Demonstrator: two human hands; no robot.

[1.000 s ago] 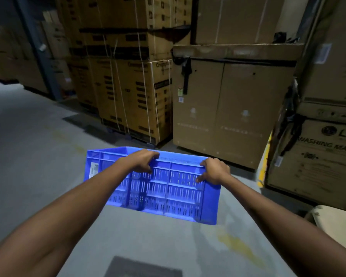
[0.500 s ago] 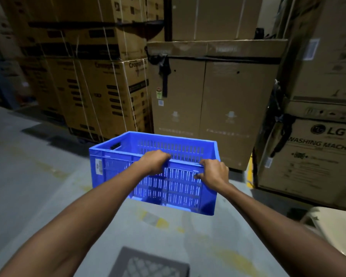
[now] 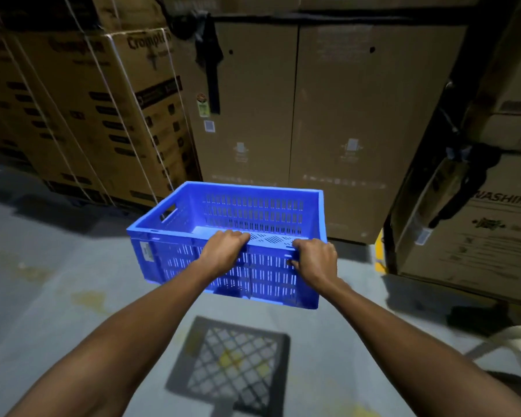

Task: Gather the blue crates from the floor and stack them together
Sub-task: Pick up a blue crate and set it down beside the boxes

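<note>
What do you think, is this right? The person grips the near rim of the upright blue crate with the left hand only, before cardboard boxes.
Not quite. The head view shows both hands gripping the near rim: the left hand and the right hand. The blue crate is upright, before cardboard boxes, as you say.

The floor [image 3: 42, 281] is grey concrete with some yellowish stains [image 3: 88, 296]. On the left stand brown cartons [image 3: 82, 115] bound with white straps, in the middle a tall plain carton [image 3: 328, 115], and on the right a carton printed "WASHING" [image 3: 487, 230]. The light is dim.
</note>
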